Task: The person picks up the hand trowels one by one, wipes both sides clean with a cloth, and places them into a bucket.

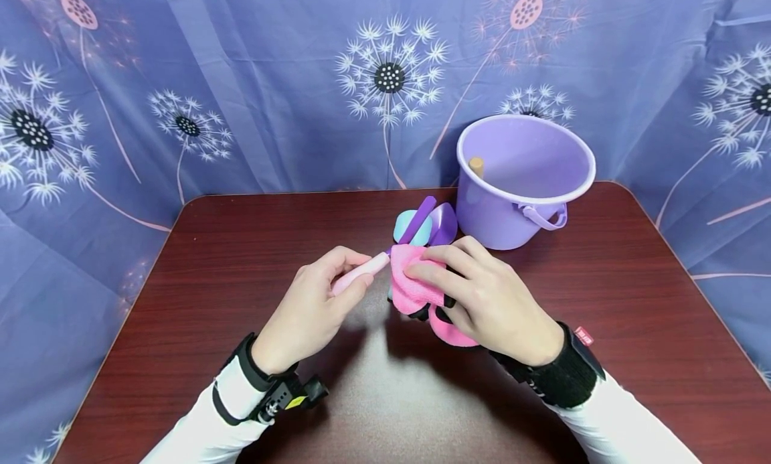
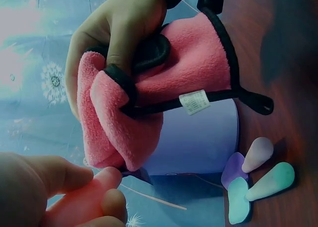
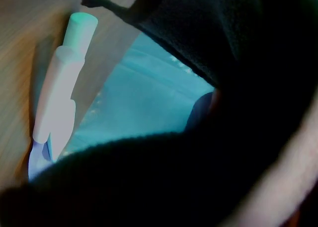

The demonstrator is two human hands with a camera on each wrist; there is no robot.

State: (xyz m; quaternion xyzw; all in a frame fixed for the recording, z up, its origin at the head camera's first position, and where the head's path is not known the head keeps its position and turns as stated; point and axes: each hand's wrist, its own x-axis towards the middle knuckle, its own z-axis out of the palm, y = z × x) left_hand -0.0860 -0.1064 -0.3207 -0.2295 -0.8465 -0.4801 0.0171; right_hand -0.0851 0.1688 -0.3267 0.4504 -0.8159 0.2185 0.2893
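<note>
While the left hand (image 1: 307, 311) gripped a pink handle (image 1: 367, 270), the right hand (image 1: 502, 303) held pink cloth (image 1: 407, 288) (even pressure seemed best).

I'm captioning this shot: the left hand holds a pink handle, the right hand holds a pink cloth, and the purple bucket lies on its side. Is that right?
Only the purple bucket is wrong: the head view shows it standing upright on the table. The left hand does hold the pink handle, and the right hand the pink cloth.
</note>
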